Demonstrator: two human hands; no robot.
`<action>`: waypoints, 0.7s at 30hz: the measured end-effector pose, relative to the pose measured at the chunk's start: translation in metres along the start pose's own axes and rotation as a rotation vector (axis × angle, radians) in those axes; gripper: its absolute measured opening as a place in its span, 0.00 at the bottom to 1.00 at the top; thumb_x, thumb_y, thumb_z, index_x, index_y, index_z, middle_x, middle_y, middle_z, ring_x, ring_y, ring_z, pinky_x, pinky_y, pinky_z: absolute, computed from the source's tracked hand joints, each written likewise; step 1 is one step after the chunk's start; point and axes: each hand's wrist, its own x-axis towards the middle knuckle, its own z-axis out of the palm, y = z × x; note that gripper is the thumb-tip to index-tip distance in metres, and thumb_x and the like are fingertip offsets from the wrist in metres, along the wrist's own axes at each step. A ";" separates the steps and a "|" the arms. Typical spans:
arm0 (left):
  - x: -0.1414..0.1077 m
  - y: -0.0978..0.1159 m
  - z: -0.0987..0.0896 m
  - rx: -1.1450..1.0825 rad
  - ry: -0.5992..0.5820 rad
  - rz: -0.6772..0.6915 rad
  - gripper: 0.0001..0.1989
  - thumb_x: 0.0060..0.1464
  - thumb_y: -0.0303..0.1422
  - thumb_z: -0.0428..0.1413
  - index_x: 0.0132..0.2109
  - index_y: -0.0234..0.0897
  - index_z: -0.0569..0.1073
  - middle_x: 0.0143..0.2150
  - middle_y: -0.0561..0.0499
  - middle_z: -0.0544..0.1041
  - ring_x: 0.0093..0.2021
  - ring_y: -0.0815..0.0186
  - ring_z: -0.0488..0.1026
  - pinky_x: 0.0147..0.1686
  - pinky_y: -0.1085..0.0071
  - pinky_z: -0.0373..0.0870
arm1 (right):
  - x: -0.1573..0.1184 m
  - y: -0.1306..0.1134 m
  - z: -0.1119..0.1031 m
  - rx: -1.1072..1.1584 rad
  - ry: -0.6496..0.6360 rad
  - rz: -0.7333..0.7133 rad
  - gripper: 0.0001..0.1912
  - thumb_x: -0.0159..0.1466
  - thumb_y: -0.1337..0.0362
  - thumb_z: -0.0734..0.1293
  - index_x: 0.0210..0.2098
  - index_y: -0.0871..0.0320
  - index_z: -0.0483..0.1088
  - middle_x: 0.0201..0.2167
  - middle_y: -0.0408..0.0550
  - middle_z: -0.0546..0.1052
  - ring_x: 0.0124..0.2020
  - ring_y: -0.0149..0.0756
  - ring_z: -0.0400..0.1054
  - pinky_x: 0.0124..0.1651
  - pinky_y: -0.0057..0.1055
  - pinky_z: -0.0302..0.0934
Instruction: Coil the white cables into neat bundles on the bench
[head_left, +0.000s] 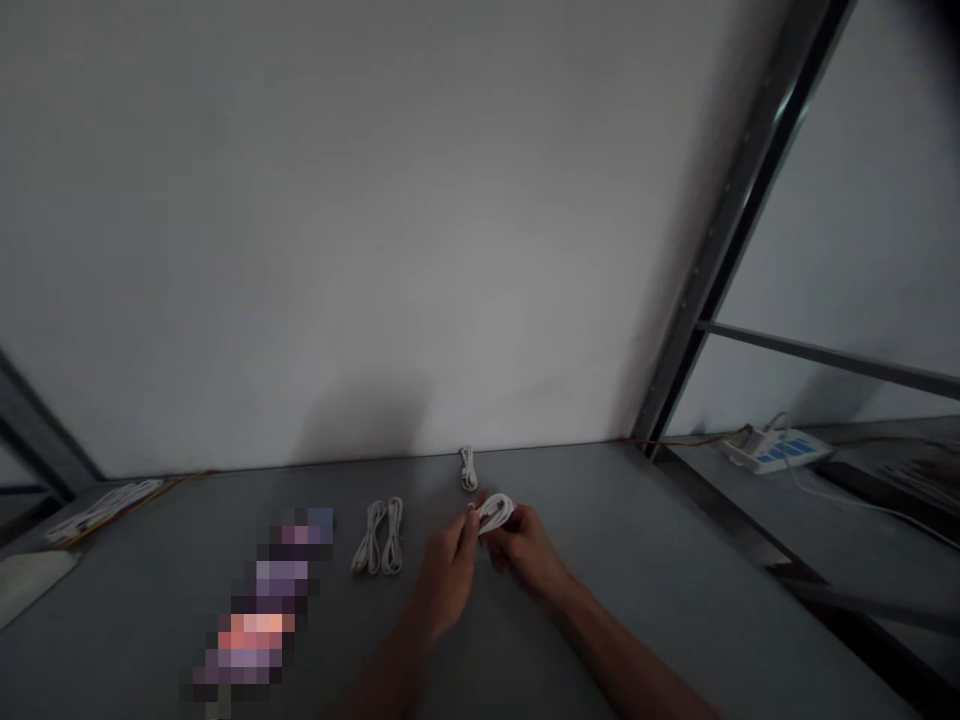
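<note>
Between my two hands is a coiled white cable (496, 513), lifted over the grey tabletop. My left hand (452, 560) pinches its left end, with the thumb on top. On the other side, the fingers of my right hand (527, 550) are closed on the right part of the coil. A small bundled white cable (469, 469) lies just beyond my hands, near the wall. To the left of my left hand, two more bundled cables, a left one (370, 540) and a right one (393, 537), rest side by side.
A pixelated, blurred-out object (262, 610) lies at left on the table (315, 690). Further left is another white cable bundle (105, 507). A metal shelf post (739, 230) rises at right. Beyond it stands a white and blue power strip (780, 448) with plugged-in cords.
</note>
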 end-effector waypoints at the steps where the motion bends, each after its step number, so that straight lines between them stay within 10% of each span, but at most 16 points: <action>1: 0.000 -0.002 0.000 -0.006 -0.018 -0.006 0.30 0.61 0.50 0.41 0.54 0.33 0.73 0.16 0.56 0.68 0.22 0.64 0.70 0.28 0.72 0.65 | 0.000 0.000 0.000 0.010 0.009 0.005 0.11 0.48 0.60 0.70 0.20 0.60 0.67 0.15 0.37 0.66 0.13 0.22 0.51 0.15 0.22 0.50; 11: 0.009 -0.007 -0.003 0.052 0.196 0.177 0.21 0.62 0.40 0.44 0.49 0.34 0.77 0.43 0.43 0.81 0.47 0.60 0.76 0.48 0.66 0.70 | -0.007 -0.006 0.008 0.197 0.007 0.152 0.16 0.44 0.58 0.77 0.28 0.62 0.76 0.23 0.46 0.74 0.23 0.28 0.64 0.25 0.23 0.56; 21: 0.011 -0.017 0.006 0.007 0.129 0.164 0.21 0.63 0.37 0.43 0.55 0.37 0.73 0.53 0.44 0.76 0.54 0.61 0.72 0.57 0.62 0.64 | -0.002 0.008 0.002 0.234 0.098 0.199 0.19 0.44 0.53 0.78 0.26 0.63 0.77 0.24 0.46 0.75 0.23 0.26 0.61 0.27 0.23 0.56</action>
